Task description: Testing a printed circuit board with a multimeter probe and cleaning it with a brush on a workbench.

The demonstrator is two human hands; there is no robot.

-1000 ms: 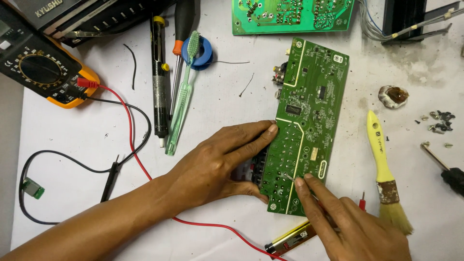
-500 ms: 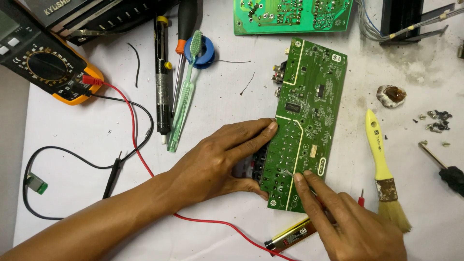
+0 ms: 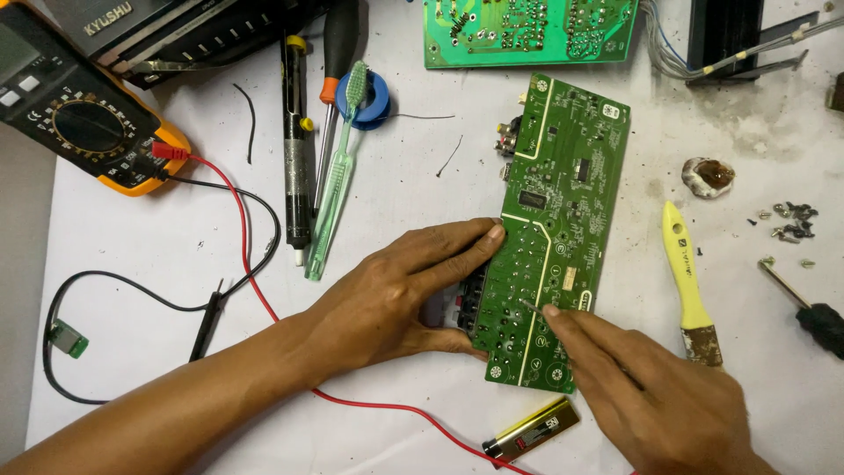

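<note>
A long green circuit board (image 3: 567, 176) lies solder-side up on the white table. My left hand (image 3: 396, 295) grips its lower left edge, thumb on top and fingers at the black connectors beneath. My right hand (image 3: 651, 400) comes in from the lower right and pinches a thin metal-tipped probe (image 3: 530, 307). The tip touches the board's lower half. The probe's body is hidden under my fingers.
A yellow-cased multimeter (image 3: 83, 127) sits at the far left with a red lead (image 3: 237, 233) and a loose black probe (image 3: 208, 321). A soldering iron (image 3: 296, 149), green toothbrush (image 3: 334, 189), second green board (image 3: 527, 31), yellow brush (image 3: 687, 281), lighter (image 3: 532, 429) and loose screws (image 3: 791, 215) surround the work.
My right hand has shifted the probe tip slightly up the board. My left hand keeps the same grip on the board's edge.
</note>
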